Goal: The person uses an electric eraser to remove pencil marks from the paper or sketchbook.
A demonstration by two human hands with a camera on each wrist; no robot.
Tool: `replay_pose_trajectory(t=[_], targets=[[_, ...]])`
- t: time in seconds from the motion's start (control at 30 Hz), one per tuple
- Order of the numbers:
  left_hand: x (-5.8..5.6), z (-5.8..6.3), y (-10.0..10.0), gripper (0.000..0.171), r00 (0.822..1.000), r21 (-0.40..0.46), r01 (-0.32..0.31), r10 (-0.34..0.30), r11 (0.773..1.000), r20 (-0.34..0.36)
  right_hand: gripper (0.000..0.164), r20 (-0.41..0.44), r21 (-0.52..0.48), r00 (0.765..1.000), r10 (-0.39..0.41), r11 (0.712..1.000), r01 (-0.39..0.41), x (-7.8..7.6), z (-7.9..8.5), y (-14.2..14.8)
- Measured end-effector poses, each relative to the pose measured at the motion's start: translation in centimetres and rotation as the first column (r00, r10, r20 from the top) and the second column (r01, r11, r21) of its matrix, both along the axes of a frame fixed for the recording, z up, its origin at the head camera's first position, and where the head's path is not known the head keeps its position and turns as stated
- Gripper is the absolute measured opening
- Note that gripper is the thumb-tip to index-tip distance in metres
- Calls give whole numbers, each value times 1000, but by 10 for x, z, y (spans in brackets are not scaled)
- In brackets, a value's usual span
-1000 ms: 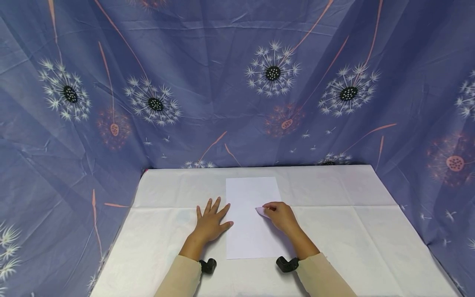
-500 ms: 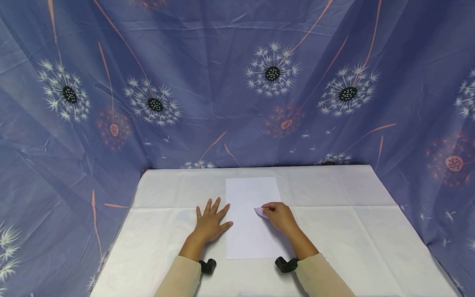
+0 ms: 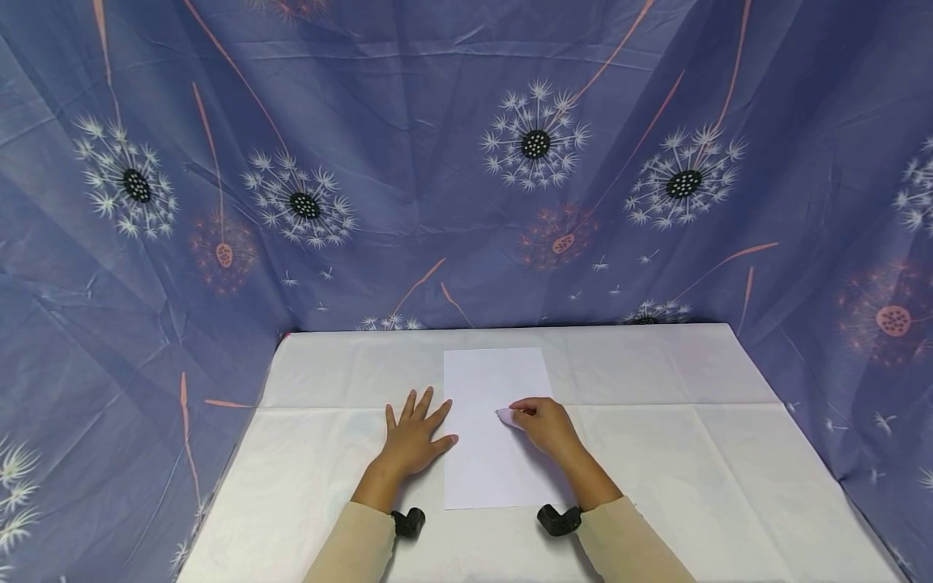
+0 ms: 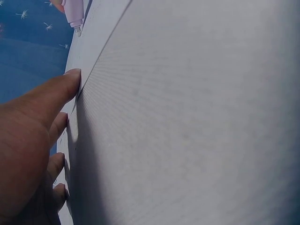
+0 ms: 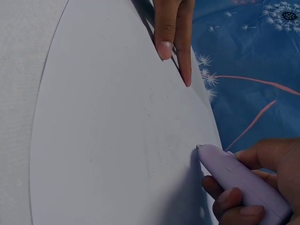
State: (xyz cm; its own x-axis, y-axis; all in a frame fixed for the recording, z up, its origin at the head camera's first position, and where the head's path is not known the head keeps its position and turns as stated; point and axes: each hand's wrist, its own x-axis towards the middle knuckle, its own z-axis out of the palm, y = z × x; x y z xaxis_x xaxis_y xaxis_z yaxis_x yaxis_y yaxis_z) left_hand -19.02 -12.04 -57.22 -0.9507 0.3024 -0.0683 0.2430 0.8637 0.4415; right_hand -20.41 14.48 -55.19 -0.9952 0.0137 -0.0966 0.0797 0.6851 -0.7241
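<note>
A white sheet of paper (image 3: pixel 477 474) lies flat on the white-covered table. My right hand (image 3: pixel 548 427) grips a thick lavender pen-shaped tool (image 5: pixel 241 180) with a tapered nose and a small tip; its exact kind is unclear. In the right wrist view the tip is right at the paper, with the fingers curled round the barrel. My left hand (image 3: pixel 411 441) lies spread at the sheet's left edge, thumb and index fingertip over that edge. The left wrist view shows its thumb (image 4: pixel 51 96) along the paper's border. Small dark specks dot the paper in the right wrist view.
White cloth with fold lines covers the table (image 3: pixel 692 470). A blue curtain (image 3: pixel 408 178) with dandelion prints hangs behind the table and at both sides. A black strap-like piece sits at each wrist, by the beige sleeves (image 3: pixel 357 538).
My right hand and the lavender tool have slid slightly left and a little nearer over the paper. My left hand and the sheet have stayed in place.
</note>
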Motion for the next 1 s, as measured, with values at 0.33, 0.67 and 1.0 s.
replay_pose_trajectory(t=[0.33, 0.67, 1.0], targets=[[0, 0, 0, 67, 1000, 8, -1, 1, 1000, 1, 19, 3, 4, 1000, -17, 1000, 17, 0, 0, 1], [-1, 0, 0, 68, 1000, 8, 6, -6, 1000, 3, 18, 6, -7, 1000, -2, 1000, 2, -1, -1, -5], [-1, 0, 0, 67, 1000, 12, -3, 3, 1000, 9, 18, 2, -3, 1000, 10, 1000, -10, -2, -2, -8]])
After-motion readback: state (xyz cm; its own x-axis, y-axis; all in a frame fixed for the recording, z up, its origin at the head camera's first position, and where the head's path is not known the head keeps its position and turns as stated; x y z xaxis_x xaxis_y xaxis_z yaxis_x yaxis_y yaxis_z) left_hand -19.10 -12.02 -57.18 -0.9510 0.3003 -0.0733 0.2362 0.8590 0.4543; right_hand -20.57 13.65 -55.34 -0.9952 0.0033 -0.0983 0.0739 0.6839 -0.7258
